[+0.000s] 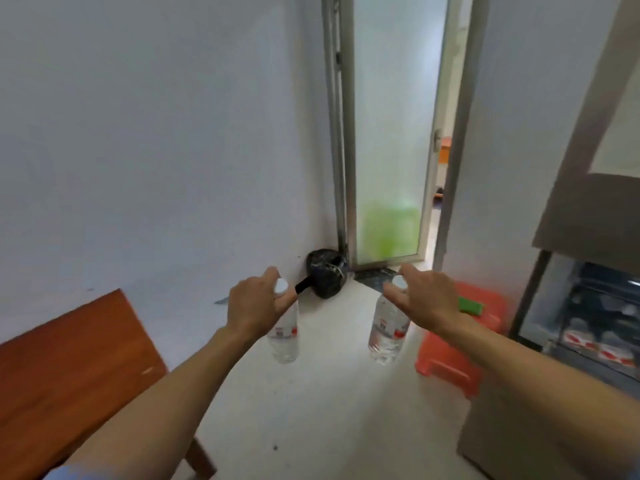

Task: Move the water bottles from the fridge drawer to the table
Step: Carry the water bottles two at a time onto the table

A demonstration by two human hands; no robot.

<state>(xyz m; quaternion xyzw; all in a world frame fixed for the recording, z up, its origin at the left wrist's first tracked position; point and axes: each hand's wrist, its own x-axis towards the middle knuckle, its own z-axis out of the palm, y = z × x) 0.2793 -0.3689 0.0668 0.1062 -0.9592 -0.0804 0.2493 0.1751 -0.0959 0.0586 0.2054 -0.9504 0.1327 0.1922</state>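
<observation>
My left hand (254,303) pinches the neck of a clear water bottle (284,336) with a white cap and a red-and-white label; the bottle hangs upright in the air over the floor. My right hand (420,299) holds a second, matching water bottle (386,332) by its neck in the same way. The brown wooden table (59,368) lies at the lower left, left of both bottles. At the right edge the fridge drawer (588,323) stands open, with more labelled bottles inside.
An orange plastic stool (457,355) with a green item (471,304) on it stands between the right bottle and the fridge. A black bag (327,275) sits in the corner by a frosted glass door (391,133). White floor lies between table and stool.
</observation>
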